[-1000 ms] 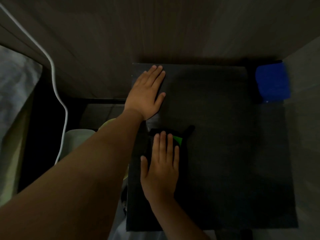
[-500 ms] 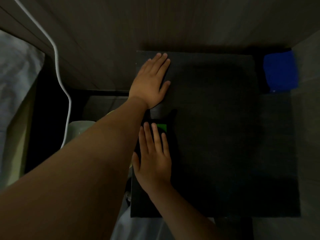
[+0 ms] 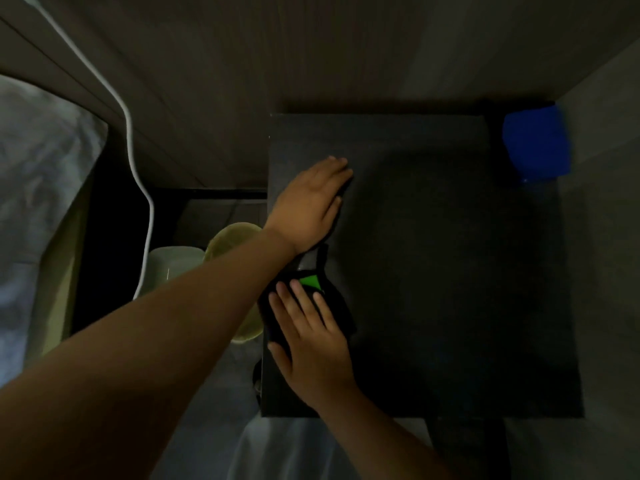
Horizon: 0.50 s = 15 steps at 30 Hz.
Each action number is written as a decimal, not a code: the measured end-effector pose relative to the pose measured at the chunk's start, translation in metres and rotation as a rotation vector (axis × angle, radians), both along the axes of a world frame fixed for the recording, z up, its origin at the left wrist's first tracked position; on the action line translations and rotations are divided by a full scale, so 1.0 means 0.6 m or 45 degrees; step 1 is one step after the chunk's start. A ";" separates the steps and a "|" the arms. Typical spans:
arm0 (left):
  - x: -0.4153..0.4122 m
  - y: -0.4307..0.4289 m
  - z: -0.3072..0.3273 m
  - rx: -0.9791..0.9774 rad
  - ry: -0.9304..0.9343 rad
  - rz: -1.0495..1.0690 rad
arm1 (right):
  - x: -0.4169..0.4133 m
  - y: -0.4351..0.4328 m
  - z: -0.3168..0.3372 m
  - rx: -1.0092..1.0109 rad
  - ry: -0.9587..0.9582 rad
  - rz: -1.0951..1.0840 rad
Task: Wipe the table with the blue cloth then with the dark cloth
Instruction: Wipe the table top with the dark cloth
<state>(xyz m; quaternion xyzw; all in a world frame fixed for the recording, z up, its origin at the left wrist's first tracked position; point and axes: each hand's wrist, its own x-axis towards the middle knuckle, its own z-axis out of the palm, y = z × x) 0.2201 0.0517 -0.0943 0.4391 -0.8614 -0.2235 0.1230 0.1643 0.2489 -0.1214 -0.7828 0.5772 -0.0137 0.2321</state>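
Right hand [image 3: 313,351], grip apart, presses the dark cloth [image 3: 341,317] onto the desk [image 3: 450,271]. Left hand [image 3: 310,206] lies flat, grip likewise apart.

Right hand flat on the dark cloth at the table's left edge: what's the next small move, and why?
Probably slide the dark cloth rightward across the table under the flat right hand. It sits at the left edge with most of the tabletop to its right; the left hand rests farther back, and the blue cloth lies by the far right corner.
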 end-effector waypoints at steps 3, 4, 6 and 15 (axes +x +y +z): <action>-0.017 0.048 -0.007 0.035 0.089 -0.095 | -0.016 0.045 0.005 0.027 0.045 0.058; -0.021 0.061 -0.014 0.050 0.122 -0.078 | -0.021 0.052 0.006 0.024 0.068 0.079; -0.024 0.076 -0.029 0.051 0.147 -0.018 | -0.026 0.057 0.008 0.007 0.093 0.102; -0.025 0.080 -0.049 -0.055 0.041 -0.003 | -0.051 0.056 0.009 -0.027 0.093 0.131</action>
